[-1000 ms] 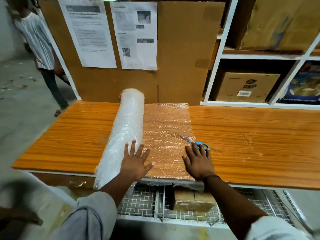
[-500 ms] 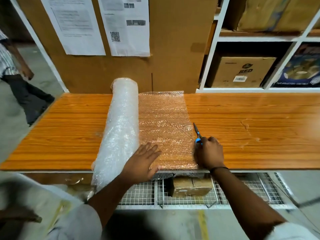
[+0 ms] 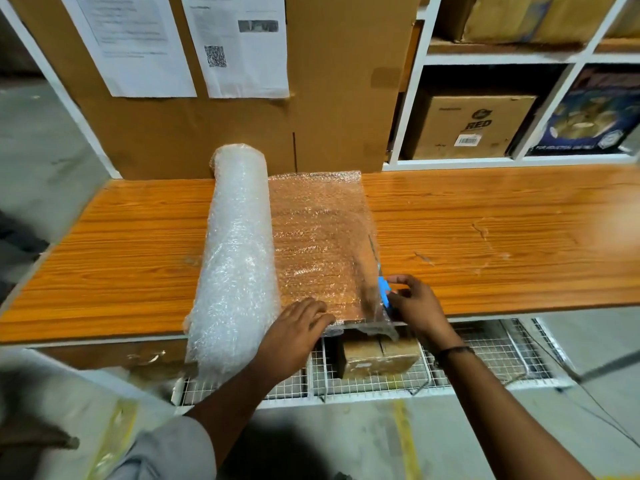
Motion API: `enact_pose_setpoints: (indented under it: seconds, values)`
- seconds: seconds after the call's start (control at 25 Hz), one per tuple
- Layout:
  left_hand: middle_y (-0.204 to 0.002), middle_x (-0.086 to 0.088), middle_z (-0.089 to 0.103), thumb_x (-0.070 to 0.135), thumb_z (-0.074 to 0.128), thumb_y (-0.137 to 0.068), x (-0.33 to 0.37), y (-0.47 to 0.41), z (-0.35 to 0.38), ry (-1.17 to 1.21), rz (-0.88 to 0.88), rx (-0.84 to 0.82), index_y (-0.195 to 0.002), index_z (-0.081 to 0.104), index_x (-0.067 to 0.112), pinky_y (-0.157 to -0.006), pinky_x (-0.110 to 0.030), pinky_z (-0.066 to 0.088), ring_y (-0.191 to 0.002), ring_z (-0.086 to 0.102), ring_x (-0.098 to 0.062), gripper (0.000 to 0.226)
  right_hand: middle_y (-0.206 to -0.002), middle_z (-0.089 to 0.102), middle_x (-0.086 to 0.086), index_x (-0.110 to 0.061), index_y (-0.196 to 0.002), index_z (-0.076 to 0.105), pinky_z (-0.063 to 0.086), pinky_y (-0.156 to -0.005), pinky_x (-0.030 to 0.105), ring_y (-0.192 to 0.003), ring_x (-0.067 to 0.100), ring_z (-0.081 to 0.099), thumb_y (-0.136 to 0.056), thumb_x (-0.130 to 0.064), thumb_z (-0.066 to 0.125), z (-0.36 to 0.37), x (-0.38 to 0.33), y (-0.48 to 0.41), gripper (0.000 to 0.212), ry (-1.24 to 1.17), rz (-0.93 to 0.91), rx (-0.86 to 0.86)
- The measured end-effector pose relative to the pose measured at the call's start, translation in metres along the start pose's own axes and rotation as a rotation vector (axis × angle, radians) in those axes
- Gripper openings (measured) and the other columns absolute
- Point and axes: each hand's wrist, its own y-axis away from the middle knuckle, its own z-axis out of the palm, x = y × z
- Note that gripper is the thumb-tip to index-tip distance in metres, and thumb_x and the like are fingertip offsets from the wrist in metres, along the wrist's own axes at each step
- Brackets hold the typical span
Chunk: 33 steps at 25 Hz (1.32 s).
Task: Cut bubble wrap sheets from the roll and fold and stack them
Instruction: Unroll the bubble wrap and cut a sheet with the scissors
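The left hand [image 3: 298,329] lies palm down, fingers straight and close together, forearm stretched forward. The right hand [image 3: 415,306] (a dark band at its wrist) curls its fingers round the scissors [image 3: 383,293].

cardboard box [image 3: 467,126] | "RED" | shelf [image 3: 502,162]

Bubble wrap roll [image 3: 239,251], sheet [image 3: 318,244] unrolled flat
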Motion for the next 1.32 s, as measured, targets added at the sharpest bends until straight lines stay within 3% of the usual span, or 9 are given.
enact_pose_setpoints:
  seconds: [0.12, 0.2, 0.36, 0.6, 0.76, 0.88, 1.04, 1.32]
  values:
    - [-0.133, -0.003, 0.060, 0.012, 0.078, -0.075, -0.001, 0.001, -0.009, 0.032, 0.039, 0.067, -0.131, 0.057, 0.020, -0.106, -0.040, 0.048, -0.124, 0.056, -0.024, 0.060, -0.100, 0.069, 0.003, -0.020, -0.123, 0.066, 0.055, -0.057, 0.026, -0.077, 0.015, 0.068, -0.098, -0.006, 0.067, 0.012, 0.011, 0.055, 0.029, -0.163, -0.167, 0.205]
    - [-0.131, -0.002, 0.062, 0.018, 0.074, -0.081, -0.001, 0.001, -0.012, 0.037, 0.046, 0.120, -0.130, 0.059, 0.020, -0.105, -0.040, 0.048, -0.122, 0.058, -0.023, 0.051, -0.104, 0.068, 0.000, -0.023, -0.120, 0.066, 0.060, -0.065, 0.026, -0.087, 0.011, 0.068, -0.094, -0.004, 0.071, 0.010, 0.017, 0.074, 0.033, -0.189, -0.250, 0.356]
    - [-0.121, 0.000, 0.071, 0.029, 0.057, -0.096, 0.001, -0.001, -0.006, 0.041, 0.068, 0.206, -0.122, 0.070, 0.018, -0.095, -0.040, 0.051, -0.113, 0.064, -0.022, 0.031, -0.101, 0.067, 0.003, -0.023, -0.123, 0.067, 0.061, -0.078, 0.042, -0.091, 0.019, 0.067, -0.091, -0.001, 0.074, -0.005, 0.014, 0.085, 0.040, -0.272, -0.255, 0.456]
    - [-0.115, 0.001, 0.076, 0.021, 0.083, -0.080, 0.010, -0.001, 0.002, 0.056, 0.037, 0.204, -0.111, 0.078, 0.022, -0.092, -0.037, 0.055, -0.106, 0.071, -0.021, 0.031, -0.076, 0.062, 0.006, -0.023, -0.118, 0.074, 0.053, -0.053, 0.035, -0.063, 0.017, 0.056, -0.091, 0.002, 0.070, 0.010, 0.010, 0.120, 0.036, -0.292, -0.250, 0.245]
    - [-0.115, 0.001, 0.076, 0.020, 0.086, -0.077, 0.017, 0.000, 0.000, 0.077, -0.016, 0.207, -0.109, 0.080, 0.024, -0.088, -0.036, 0.058, -0.106, 0.071, -0.021, 0.033, -0.074, 0.061, 0.026, -0.018, -0.112, 0.077, 0.043, -0.044, 0.029, -0.058, 0.024, 0.059, -0.085, -0.017, 0.083, 0.028, 0.019, 0.126, 0.027, -0.350, -0.167, 0.072]
    - [-0.114, 0.001, 0.077, 0.018, 0.087, -0.077, 0.026, 0.001, -0.003, 0.091, -0.069, 0.229, -0.108, 0.080, 0.023, -0.086, -0.035, 0.058, -0.105, 0.072, -0.019, 0.032, -0.071, 0.062, 0.025, -0.013, -0.103, 0.079, 0.037, -0.044, 0.028, -0.053, 0.021, 0.061, -0.086, -0.023, 0.080, 0.033, 0.030, 0.130, 0.020, -0.382, -0.060, -0.082]
    - [-0.115, 0.002, 0.077, 0.016, 0.084, -0.081, 0.031, 0.002, -0.003, 0.125, -0.141, 0.249, -0.110, 0.079, 0.022, -0.081, -0.035, 0.061, -0.105, 0.073, -0.018, 0.030, -0.071, 0.060, 0.023, -0.005, -0.098, 0.076, 0.030, -0.052, 0.032, -0.060, 0.028, 0.053, -0.079, -0.058, 0.081, 0.031, 0.049, 0.133, 0.057, -0.385, 0.097, -0.265]
    - [-0.115, -0.001, 0.077, 0.011, 0.082, -0.082, 0.040, 0.001, -0.004, 0.163, -0.242, 0.300, -0.111, 0.079, 0.018, -0.076, -0.034, 0.063, -0.101, 0.075, -0.018, 0.030, -0.074, 0.058, 0.021, -0.001, -0.106, 0.075, 0.029, -0.050, 0.031, -0.060, 0.028, 0.061, -0.080, -0.059, 0.076, 0.027, 0.061, 0.131, 0.063, -0.376, 0.185, -0.354]
